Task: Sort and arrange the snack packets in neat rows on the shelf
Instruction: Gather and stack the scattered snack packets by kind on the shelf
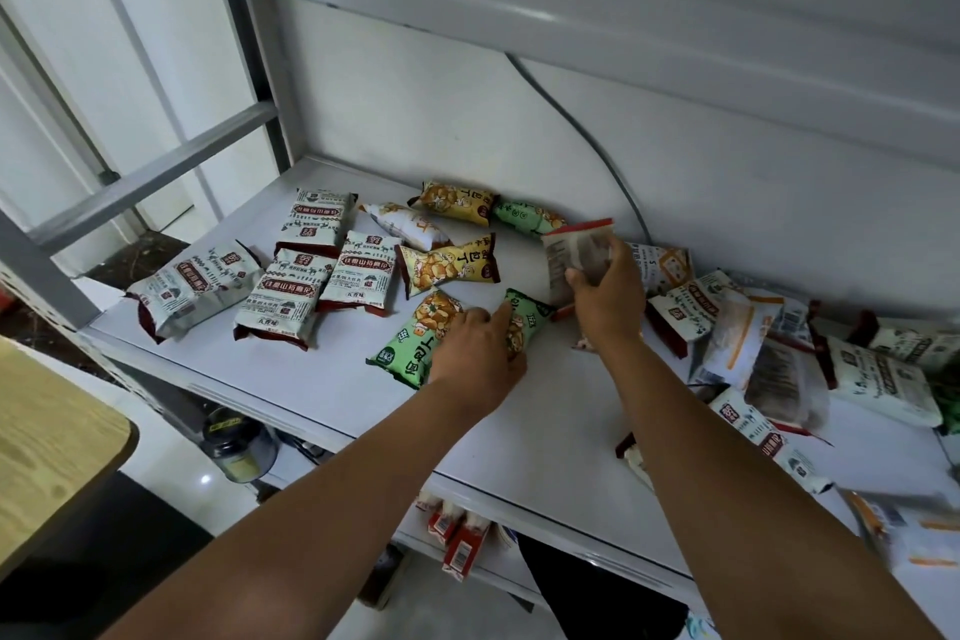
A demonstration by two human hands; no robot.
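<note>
Toward the middle of the shelf [337, 379], the left hand [478, 353] has its grip pinched on a green snack packet [530, 314] lying flat, while just beside it the right hand [605, 299] curls its grip round a raised clear packet [574, 252] nearer the back edge.

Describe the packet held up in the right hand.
The packet is a pale, partly see-through plastic pouch with an orange-red sealed top edge and brownish contents; its print is blurred. The right hand grips its lower right side, holding it roughly upright over the shelf. Whether its bottom touches the shelf is unclear.
</note>
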